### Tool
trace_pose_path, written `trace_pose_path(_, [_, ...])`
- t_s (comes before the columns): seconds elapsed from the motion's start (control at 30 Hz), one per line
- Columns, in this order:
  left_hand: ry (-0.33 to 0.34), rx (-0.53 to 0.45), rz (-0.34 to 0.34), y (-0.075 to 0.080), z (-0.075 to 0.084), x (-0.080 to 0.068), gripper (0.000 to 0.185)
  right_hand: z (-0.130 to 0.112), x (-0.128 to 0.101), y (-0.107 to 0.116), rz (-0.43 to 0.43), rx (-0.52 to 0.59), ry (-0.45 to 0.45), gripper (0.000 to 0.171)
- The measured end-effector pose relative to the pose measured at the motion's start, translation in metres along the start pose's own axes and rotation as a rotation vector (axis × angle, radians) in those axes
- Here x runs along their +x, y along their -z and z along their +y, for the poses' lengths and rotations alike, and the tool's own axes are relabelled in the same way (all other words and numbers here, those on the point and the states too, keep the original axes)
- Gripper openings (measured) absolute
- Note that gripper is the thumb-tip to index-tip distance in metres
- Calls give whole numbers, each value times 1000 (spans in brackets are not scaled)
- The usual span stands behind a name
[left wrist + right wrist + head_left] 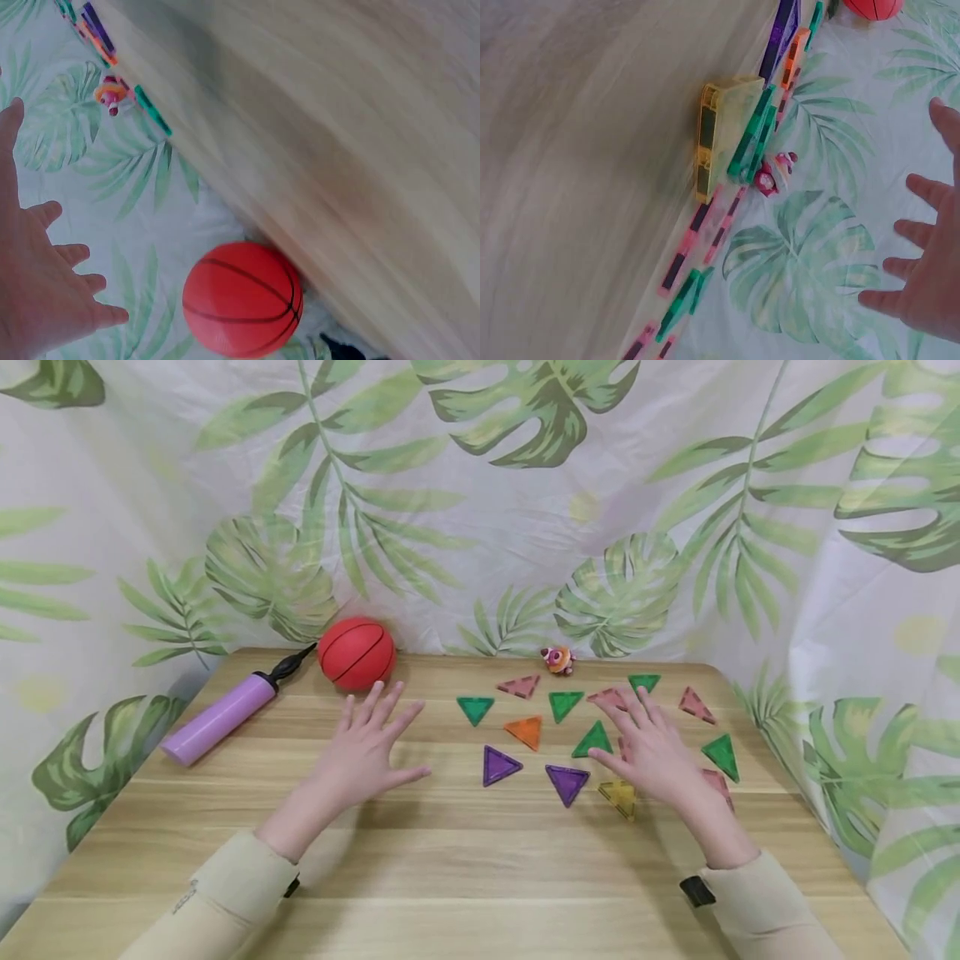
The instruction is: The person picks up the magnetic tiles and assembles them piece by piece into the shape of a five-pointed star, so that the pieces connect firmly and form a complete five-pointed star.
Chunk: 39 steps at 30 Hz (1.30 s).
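Observation:
Both hands hover over the table with fingers spread, holding nothing. My left hand [362,752] is nearest the red ball with black seams [357,653], which sits at the back edge just beyond its fingertips. My right hand [656,747] is above the scattered triangular tiles, hiding parts of some pink ones. Around it lie a green triangle tile [594,741], a yellow triangle tile [619,797] and a purple triangle tile [567,783]. Between the hands are another purple tile [500,766] and an orange tile [526,732]. The left wrist view shows the ball [241,300] beyond the spread fingers.
A purple hand pump [221,718] with a black nozzle end lies at the table's left. A small toy figure [558,660] stands at the back edge. More green and pink tiles [697,705] lie to the right. Behind hangs a leaf-patterned cloth [480,510].

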<state>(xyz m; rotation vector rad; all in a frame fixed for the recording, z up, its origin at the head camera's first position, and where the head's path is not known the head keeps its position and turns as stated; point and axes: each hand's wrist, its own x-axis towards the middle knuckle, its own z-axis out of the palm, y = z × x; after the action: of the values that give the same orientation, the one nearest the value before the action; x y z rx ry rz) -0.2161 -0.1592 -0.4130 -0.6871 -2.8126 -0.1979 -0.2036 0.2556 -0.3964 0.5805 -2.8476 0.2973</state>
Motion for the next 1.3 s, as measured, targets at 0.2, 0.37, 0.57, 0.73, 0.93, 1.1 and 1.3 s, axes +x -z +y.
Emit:
trace_pose_path(0.2, [-98, -108, -59, -22, 16, 17, 95, -4, 22, -23, -72, 148, 124, 74])
trace_pose_path(0.37, [-182, -161, -99, -38, 33, 35, 93, -2, 34, -38, -175, 236, 279, 68])
trace_pose_path(0.57, [-231, -190, -169, -52, 46, 54, 96, 7, 34, -49, -285, 212, 457, 62])
trace_pose_path(0.73, [-255, -181, -234, -65, 46, 64, 92, 12, 33, -57, -351, 180, 477, 62])
trace_pose_path(0.93, [-257, -212, -266, -76, 41, 74, 78, 11, 35, -61, -357, 184, 476, 61])
trace_pose_path(1.1, [-252, -289, -287, -76, 39, 75, 69, 5, 37, -61, -385, 174, 435, 58])
trace_pose_path(1.3, [-283, -329, -369, -71, 28, 73, 68, -1, 41, -60, -406, 143, 394, 58])
